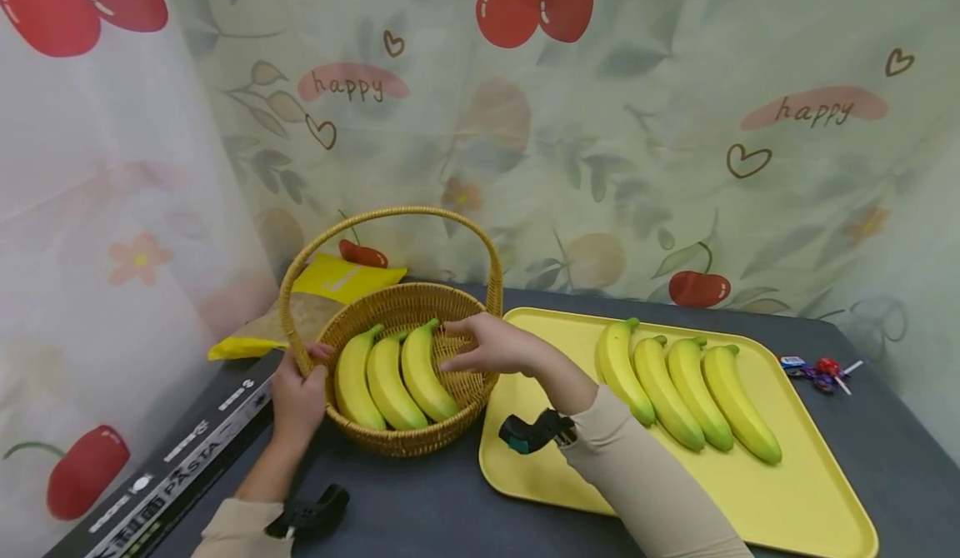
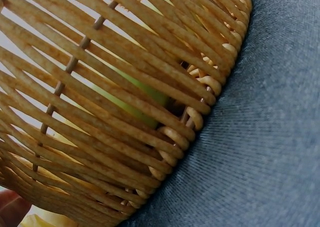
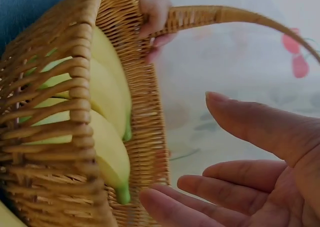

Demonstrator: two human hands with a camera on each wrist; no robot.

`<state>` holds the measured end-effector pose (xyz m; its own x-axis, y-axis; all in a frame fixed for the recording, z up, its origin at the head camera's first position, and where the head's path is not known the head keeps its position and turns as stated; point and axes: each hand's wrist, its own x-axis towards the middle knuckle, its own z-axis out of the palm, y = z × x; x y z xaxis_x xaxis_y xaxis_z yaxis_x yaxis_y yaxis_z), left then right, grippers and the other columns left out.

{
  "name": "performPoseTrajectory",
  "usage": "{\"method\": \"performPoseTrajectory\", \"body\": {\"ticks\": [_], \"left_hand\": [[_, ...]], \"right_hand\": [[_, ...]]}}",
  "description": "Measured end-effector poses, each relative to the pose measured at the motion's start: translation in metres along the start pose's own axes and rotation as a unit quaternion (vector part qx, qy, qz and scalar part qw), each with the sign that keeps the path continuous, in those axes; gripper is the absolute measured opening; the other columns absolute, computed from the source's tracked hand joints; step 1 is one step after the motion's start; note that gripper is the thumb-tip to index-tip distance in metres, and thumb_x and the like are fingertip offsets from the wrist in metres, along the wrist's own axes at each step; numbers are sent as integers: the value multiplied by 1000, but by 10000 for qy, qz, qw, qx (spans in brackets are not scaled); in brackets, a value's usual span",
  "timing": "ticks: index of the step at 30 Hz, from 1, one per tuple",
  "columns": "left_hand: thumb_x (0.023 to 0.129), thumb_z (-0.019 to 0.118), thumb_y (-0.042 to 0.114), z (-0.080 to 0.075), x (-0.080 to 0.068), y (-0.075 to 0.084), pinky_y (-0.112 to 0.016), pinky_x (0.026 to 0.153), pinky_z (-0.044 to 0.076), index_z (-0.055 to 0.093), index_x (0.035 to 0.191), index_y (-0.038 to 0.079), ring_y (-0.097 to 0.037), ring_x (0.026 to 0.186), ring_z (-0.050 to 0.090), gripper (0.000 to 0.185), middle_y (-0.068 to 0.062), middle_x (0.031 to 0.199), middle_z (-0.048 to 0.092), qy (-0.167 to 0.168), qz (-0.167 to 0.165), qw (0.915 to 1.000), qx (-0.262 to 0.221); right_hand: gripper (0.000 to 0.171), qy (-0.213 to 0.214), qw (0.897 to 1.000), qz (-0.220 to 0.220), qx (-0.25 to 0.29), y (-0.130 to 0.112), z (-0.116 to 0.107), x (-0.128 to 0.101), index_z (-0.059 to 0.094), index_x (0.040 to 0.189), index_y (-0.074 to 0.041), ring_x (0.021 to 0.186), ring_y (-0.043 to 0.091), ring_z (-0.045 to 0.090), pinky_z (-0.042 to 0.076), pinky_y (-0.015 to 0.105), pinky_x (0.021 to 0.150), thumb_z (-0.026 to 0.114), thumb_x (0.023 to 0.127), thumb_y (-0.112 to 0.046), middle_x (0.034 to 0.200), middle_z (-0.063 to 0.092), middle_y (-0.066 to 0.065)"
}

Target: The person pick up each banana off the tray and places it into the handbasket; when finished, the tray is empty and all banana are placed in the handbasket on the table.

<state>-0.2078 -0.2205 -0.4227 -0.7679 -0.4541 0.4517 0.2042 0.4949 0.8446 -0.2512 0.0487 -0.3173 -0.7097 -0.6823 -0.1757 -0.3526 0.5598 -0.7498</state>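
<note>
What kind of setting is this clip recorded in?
Probably a staged tabletop set, not a real kitchen: a cherry-print curtain hangs as backdrop behind a dark cloth-covered table, with a wicker basket and yellow tray of neatly lined bananas.

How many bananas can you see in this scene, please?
7. Three lie side by side in the wicker basket. Four lie in a row on the yellow tray. None seems hidden.
</note>
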Motion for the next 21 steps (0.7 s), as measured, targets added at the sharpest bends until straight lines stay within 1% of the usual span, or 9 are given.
{"method": "performPoseTrajectory", "body": {"ticks": [3, 6, 12, 15, 21], "left_hand": [[80, 46, -5, 0, 0, 0, -19, 75, 38, 54, 86, -2, 13, 77, 46, 10, -17, 94, 67, 8, 13, 10000, 19], [80, 46, -5, -1, 0, 1, -19, 75, 37, 54, 86, -2, 13, 77, 46, 10, -17, 94, 67, -5, 6, 10000, 24], [80, 46, -5, -1, 0, 3, -19, 76, 38, 53, 87, -3, 12, 78, 46, 10, -18, 96, 67, -48, -62, 10000, -25], [81, 46, -5, -1, 0, 3, -18, 76, 38, 53, 87, -3, 11, 78, 47, 10, -18, 96, 67, -58, -93, 9999, -40], [81, 46, -5, -1, 0, 3, -18, 75, 37, 53, 88, -3, 11, 78, 47, 10, -18, 97, 66, -89, -137, 9999, -42]], "right_hand": [[63, 146, 9996, -201, 128, 5, -4, -14, 37, 141, -5, 119, 28, 55, 52, 31, 84, 63, 87, -25, 149, 35, 10], [64, 243, 9983, -380, 381, 12, -7, -27, 35, 142, -4, 121, 32, 52, 50, 33, 89, 62, 88, -25, 149, 34, 13], [65, 471, 9923, -528, 1015, 29, -15, -48, 34, 143, -4, 124, 32, 50, 46, 38, 96, 62, 88, -25, 150, 31, 15], [67, 605, 9895, -476, 1219, 37, -19, -56, 31, 143, -3, 127, 33, 46, 45, 38, 97, 62, 88, -26, 150, 31, 17], [71, 932, 9874, -194, 1265, 57, -29, -71, 30, 144, -5, 131, 32, 41, 41, 42, 101, 62, 87, -32, 151, 30, 14]]}}
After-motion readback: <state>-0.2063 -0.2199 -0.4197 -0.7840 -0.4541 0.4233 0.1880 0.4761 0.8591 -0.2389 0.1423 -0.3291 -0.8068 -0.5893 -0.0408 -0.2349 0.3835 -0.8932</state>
